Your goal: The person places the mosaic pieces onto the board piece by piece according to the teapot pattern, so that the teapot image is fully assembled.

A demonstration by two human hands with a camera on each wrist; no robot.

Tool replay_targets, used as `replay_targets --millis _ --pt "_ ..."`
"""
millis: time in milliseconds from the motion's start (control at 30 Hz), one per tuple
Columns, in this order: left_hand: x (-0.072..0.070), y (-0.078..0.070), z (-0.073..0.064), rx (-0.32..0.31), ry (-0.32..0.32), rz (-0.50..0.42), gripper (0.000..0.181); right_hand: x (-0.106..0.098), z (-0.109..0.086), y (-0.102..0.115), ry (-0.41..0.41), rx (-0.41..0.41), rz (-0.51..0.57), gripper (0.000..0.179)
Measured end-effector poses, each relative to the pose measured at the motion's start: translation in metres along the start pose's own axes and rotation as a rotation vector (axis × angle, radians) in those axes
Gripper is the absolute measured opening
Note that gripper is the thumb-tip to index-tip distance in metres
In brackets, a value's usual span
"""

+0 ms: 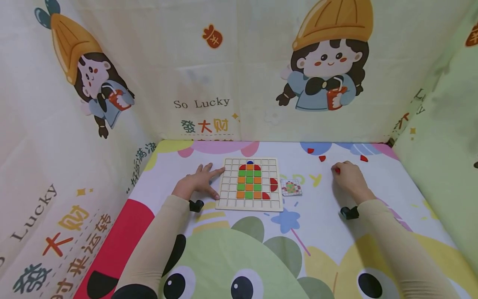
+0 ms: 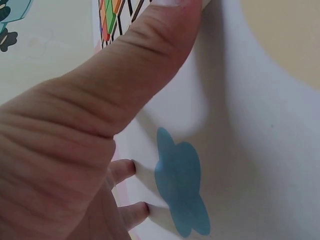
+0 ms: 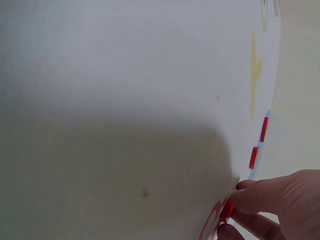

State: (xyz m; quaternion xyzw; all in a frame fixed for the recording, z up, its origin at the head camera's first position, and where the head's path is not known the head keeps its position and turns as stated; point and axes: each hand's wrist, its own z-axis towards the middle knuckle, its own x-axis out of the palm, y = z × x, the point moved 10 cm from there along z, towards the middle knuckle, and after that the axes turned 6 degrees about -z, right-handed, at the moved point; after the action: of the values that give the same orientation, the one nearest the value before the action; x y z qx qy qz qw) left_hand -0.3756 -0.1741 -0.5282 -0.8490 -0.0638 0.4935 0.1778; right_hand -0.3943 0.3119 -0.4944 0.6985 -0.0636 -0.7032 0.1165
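A square grid board lies on the table, its middle filled with a figure of orange and green squares, red quarter-round pieces and a blue piece on top. My left hand has its fingers spread at the board's left edge, index fingertip and thumb right at it. In the left wrist view the thumb reaches to the board's edge. My right hand, to the right of the board, pinches a small red piece between thumb and fingers, low over the table.
Three loose red pieces, one by the far edge, one nearer and one to the right, lie beyond my right hand. A small pattern card sits against the board's right side. Printed cloth walls enclose the table's back and sides.
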Motion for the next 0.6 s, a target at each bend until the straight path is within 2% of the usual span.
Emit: replay_targets --millis 367,600 --pt "-0.0004 0.0002 -0.0003 0.000 0.004 0.008 0.118 0.0016 -0.0010 -0.0057 0.047 0.029 0.023 0.029" --pt "0.0001 0.0016 0.0008 -0.002 0.004 -0.003 0.119 0.0026 -0.0037 -0.0086 0.118 0.083 0.078 0.035"
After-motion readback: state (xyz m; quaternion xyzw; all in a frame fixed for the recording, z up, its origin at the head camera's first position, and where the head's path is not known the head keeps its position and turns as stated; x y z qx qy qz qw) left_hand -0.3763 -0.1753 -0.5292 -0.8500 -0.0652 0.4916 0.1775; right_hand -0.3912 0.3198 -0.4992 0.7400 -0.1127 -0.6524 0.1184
